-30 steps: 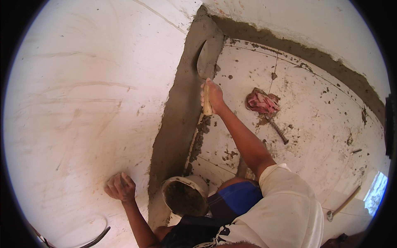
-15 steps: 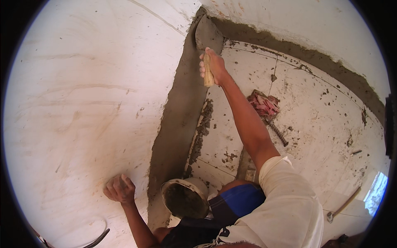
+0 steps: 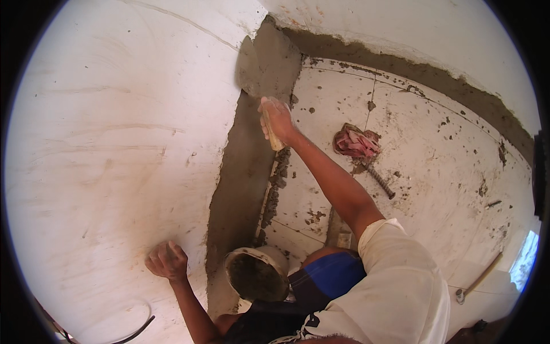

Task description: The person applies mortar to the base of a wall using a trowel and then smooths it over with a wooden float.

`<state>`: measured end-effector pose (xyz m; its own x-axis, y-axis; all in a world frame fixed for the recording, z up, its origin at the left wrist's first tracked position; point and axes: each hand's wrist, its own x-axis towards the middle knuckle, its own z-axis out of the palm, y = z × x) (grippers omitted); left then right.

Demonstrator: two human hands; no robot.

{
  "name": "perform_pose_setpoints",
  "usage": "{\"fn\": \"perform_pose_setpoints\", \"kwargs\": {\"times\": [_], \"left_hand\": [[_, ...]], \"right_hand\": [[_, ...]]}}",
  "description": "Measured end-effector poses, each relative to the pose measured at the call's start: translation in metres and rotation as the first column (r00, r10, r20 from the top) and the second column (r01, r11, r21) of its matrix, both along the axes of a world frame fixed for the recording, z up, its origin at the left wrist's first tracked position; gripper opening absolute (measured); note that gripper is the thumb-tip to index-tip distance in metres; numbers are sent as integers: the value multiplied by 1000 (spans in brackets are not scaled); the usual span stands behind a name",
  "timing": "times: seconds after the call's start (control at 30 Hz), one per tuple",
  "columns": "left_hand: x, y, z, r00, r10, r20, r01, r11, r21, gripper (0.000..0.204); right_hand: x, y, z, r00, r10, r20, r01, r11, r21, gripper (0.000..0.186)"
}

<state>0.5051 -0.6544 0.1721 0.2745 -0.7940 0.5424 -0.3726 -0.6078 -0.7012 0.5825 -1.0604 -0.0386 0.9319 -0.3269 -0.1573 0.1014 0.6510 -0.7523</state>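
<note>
- At far left, a white wall (image 3: 114, 189) streaked with brown smears; at its lower edge, a thin black cable (image 3: 137, 331) curves.
- The left hand (image 3: 167, 260) is at the wall, fingers curled into a loose fist, thumb uppermost; whether anything sits inside it cannot be told.
- A wide grey mortar band (image 3: 243, 163) runs along the wall's foot up to the corner, its wall-side edge ragged.
- Near the corner, the mortar-coated blade of a trowel (image 3: 252, 71) lies across the band's top end, overlapping the white wall; its right edge is hard to tell from the mortar.
- Below, a round bucket (image 3: 282, 259) with grey mortar inside stands tilted beside the band, near the person's blue and black shorts (image 3: 335, 278).
- The right hand (image 3: 278, 117) is wrapped around the trowel's wooden handle (image 3: 276, 142), fingers closed.
- On the white tiled floor (image 3: 432, 166), spattered with mortar crumbs, lies a crumpled pinkish-red rag (image 3: 356, 142), with a ribbed metal rod (image 3: 380, 182) just below it.
- At far right, a wooden-handled tool (image 3: 483, 274) lies well apart from both hands.
</note>
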Motion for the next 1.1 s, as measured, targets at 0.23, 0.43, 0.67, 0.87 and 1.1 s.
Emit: {"fn": "perform_pose_setpoints", "kwargs": {"times": [0.23, 0.43, 0.67, 0.87, 1.1], "left_hand": [[-5, 5, 5, 1000, -1, -27, 1, 1000, 17, 15], [-4, 6, 3, 1000, -6, -25, 7, 1000, 30, 15], [0, -3, -1, 999, -47, -22, 47, 999, 2, 15], [2, -5, -2, 998, -58, -21, 57, 998, -17, 15], [-2, 4, 1, 999, -23, -35, 22, 1000, -15, 15]], "right_hand": [[26, -9, -37, 953, -215, -212, 159, 954, -256, 42], [41, -10, -95, 886, -271, -376, 153, 937, -314, 47], [40, -23, -126, 879, -122, -460, 140, 990, 6, 43], [21, 2, -115, 917, 27, -399, 120, 933, 340, 42], [-32, 41, -79, 961, 96, -259, 26, 903, 429, 38]]}}
